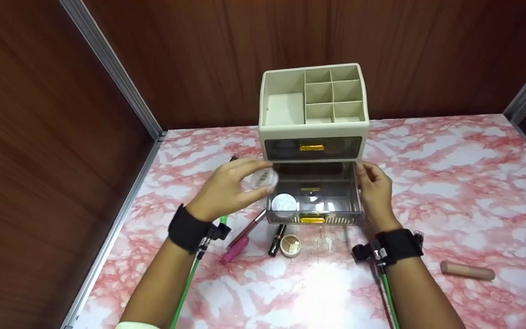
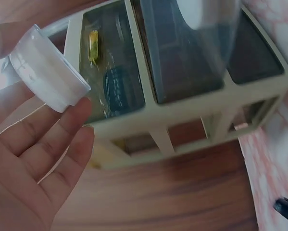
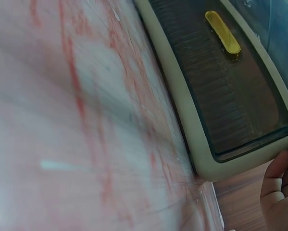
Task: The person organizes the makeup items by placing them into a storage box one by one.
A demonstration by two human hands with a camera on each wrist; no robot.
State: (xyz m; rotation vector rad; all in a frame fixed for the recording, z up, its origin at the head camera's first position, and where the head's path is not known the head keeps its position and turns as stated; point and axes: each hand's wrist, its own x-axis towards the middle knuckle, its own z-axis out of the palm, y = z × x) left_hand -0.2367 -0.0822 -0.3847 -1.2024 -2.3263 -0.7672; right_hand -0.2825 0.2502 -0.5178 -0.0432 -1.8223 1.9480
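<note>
My left hand [image 1: 226, 189] holds a small round jar [image 1: 264, 178], clear and whitish, between thumb and fingers, just left of an open drawer [image 1: 336, 196]. In the left wrist view the jar [image 2: 50, 72] is tilted in the fingers. The see-through drawer juts out from the lower part of a cream makeup organizer [image 1: 314, 131]. Inside it, at the left, lies a round white-topped container [image 1: 284, 202]. My right hand [image 1: 376, 196] is at the organizer's right side by the drawer. In the right wrist view, its bent fingers [image 3: 274, 180] touch the cream frame.
In front of the drawer lie a black tube [image 1: 277, 240], a round palette [image 1: 290, 246], a pink tube [image 1: 235, 249] and a slim dark red stick [image 1: 248, 228]. A beige tube [image 1: 467, 270] lies at the right. Wooden panels [image 1: 199, 59] enclose the marbled table [image 1: 432, 183].
</note>
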